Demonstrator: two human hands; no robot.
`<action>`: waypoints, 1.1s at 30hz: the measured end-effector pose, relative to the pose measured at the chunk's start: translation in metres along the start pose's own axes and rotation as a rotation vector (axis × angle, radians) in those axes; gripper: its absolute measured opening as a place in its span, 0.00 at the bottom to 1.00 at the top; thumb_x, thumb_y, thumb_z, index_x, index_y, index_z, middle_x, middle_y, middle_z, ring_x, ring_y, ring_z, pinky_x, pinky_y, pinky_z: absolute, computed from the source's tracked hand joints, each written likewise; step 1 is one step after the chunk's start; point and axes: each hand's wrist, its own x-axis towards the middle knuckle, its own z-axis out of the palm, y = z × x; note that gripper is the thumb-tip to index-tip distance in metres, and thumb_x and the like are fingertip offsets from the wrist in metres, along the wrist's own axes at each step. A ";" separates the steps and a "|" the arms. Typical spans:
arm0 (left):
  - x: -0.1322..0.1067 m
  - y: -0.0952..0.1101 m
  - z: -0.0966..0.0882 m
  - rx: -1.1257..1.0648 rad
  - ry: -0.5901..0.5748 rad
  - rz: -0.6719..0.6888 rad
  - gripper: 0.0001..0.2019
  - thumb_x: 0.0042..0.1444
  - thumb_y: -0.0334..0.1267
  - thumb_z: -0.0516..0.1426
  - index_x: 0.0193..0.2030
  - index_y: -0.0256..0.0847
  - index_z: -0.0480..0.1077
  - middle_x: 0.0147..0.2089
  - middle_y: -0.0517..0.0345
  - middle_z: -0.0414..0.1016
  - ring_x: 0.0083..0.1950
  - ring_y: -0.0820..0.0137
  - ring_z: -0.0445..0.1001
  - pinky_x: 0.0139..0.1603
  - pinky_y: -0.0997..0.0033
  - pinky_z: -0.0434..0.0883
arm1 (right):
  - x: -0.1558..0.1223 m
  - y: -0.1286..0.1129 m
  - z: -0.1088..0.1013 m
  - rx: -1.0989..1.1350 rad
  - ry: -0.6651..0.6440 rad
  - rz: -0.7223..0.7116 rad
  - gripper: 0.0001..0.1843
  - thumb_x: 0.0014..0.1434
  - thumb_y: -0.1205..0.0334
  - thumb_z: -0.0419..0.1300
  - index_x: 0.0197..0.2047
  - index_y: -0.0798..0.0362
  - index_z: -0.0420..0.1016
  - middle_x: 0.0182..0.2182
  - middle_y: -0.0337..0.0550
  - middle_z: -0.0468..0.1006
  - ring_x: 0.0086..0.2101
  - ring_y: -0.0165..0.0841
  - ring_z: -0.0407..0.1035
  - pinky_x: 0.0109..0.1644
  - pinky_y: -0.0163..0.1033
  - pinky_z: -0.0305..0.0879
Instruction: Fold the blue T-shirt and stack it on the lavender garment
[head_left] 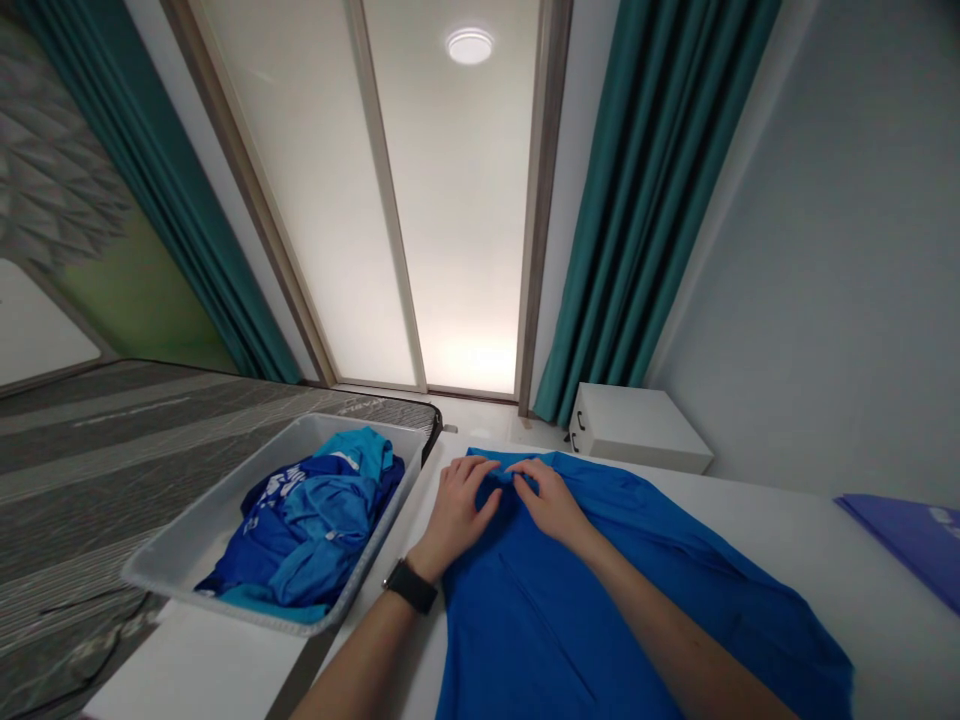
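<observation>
Garment [510, 640] by table's [787, 525] far edge: likely light, soft; pinch its far edge. Left hand [455, 510], right hand [553, 507] touching it; can't tell if clamped.

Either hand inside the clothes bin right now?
No, the left hand and right hand are both at the blue garment, outside the bin.

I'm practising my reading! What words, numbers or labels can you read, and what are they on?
None can be read clearly.
Dark blue garment in the bin: white lettering, too blurred.
Purple item at right: pale mark, cut off and blurred.
Mattress edge: pale marks, too small.
</observation>
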 end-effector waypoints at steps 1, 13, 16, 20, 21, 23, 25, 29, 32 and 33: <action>0.000 0.001 0.000 -0.003 -0.007 0.008 0.13 0.62 0.36 0.55 0.54 0.44 0.69 0.52 0.51 0.72 0.55 0.60 0.67 0.55 0.58 0.62 | -0.001 -0.001 0.000 -0.014 -0.005 0.000 0.12 0.63 0.66 0.51 0.41 0.51 0.76 0.40 0.44 0.79 0.43 0.37 0.70 0.51 0.45 0.62; -0.001 0.003 0.003 -0.017 0.038 0.009 0.05 0.64 0.36 0.54 0.43 0.42 0.71 0.43 0.54 0.74 0.47 0.63 0.70 0.49 0.61 0.64 | -0.004 -0.012 0.002 -0.159 -0.053 -0.044 0.10 0.65 0.68 0.52 0.43 0.51 0.74 0.40 0.43 0.79 0.43 0.36 0.70 0.49 0.42 0.60; 0.000 0.001 0.003 -0.075 0.082 -0.072 0.06 0.64 0.36 0.52 0.42 0.42 0.71 0.41 0.53 0.71 0.44 0.64 0.70 0.46 0.65 0.67 | -0.008 -0.016 -0.009 -0.201 -0.045 -0.093 0.12 0.65 0.70 0.50 0.46 0.50 0.73 0.42 0.43 0.78 0.44 0.35 0.69 0.49 0.42 0.59; 0.002 -0.001 0.001 -0.106 0.113 -0.141 0.08 0.62 0.38 0.51 0.43 0.41 0.70 0.36 0.55 0.68 0.37 0.66 0.70 0.39 0.67 0.68 | -0.023 -0.016 -0.045 -0.320 -0.087 -0.143 0.12 0.66 0.68 0.50 0.45 0.50 0.73 0.40 0.43 0.78 0.43 0.36 0.69 0.48 0.42 0.58; 0.003 -0.002 0.001 -0.102 0.107 -0.144 0.09 0.62 0.39 0.51 0.42 0.41 0.70 0.34 0.56 0.67 0.36 0.66 0.70 0.38 0.67 0.68 | -0.029 -0.013 -0.055 -0.345 -0.094 -0.135 0.12 0.66 0.68 0.49 0.44 0.50 0.73 0.40 0.43 0.78 0.43 0.36 0.69 0.48 0.42 0.58; 0.003 -0.003 0.002 -0.108 0.098 -0.157 0.10 0.62 0.41 0.50 0.42 0.41 0.70 0.31 0.58 0.67 0.33 0.66 0.69 0.36 0.67 0.68 | -0.045 -0.004 -0.077 -0.383 -0.097 -0.098 0.12 0.66 0.68 0.49 0.44 0.50 0.73 0.39 0.43 0.78 0.42 0.36 0.69 0.47 0.43 0.59; 0.002 -0.004 0.003 -0.123 0.089 -0.180 0.11 0.61 0.41 0.49 0.41 0.41 0.70 0.30 0.58 0.68 0.31 0.67 0.69 0.35 0.68 0.68 | -0.064 0.009 -0.098 -0.422 -0.086 -0.047 0.13 0.66 0.68 0.48 0.43 0.50 0.73 0.38 0.44 0.78 0.41 0.37 0.70 0.47 0.43 0.59; 0.000 -0.006 0.006 -0.122 0.042 -0.189 0.13 0.58 0.44 0.50 0.43 0.41 0.70 0.30 0.59 0.71 0.29 0.67 0.69 0.33 0.68 0.68 | -0.105 0.037 -0.132 -0.497 -0.006 0.062 0.13 0.65 0.68 0.48 0.40 0.50 0.74 0.37 0.43 0.78 0.40 0.37 0.70 0.48 0.44 0.60; 0.001 -0.006 0.007 -0.113 0.030 -0.200 0.14 0.55 0.46 0.51 0.41 0.41 0.70 0.28 0.59 0.72 0.28 0.66 0.70 0.32 0.68 0.68 | -0.132 0.054 -0.154 -0.550 0.069 0.116 0.13 0.65 0.67 0.48 0.40 0.50 0.74 0.37 0.44 0.78 0.41 0.37 0.69 0.48 0.45 0.59; 0.001 -0.006 0.007 -0.108 0.028 -0.210 0.14 0.54 0.47 0.51 0.41 0.41 0.70 0.28 0.60 0.72 0.27 0.66 0.70 0.32 0.68 0.68 | -0.140 0.059 -0.161 -0.563 0.097 0.134 0.13 0.65 0.67 0.48 0.40 0.51 0.74 0.37 0.45 0.78 0.41 0.38 0.69 0.48 0.45 0.59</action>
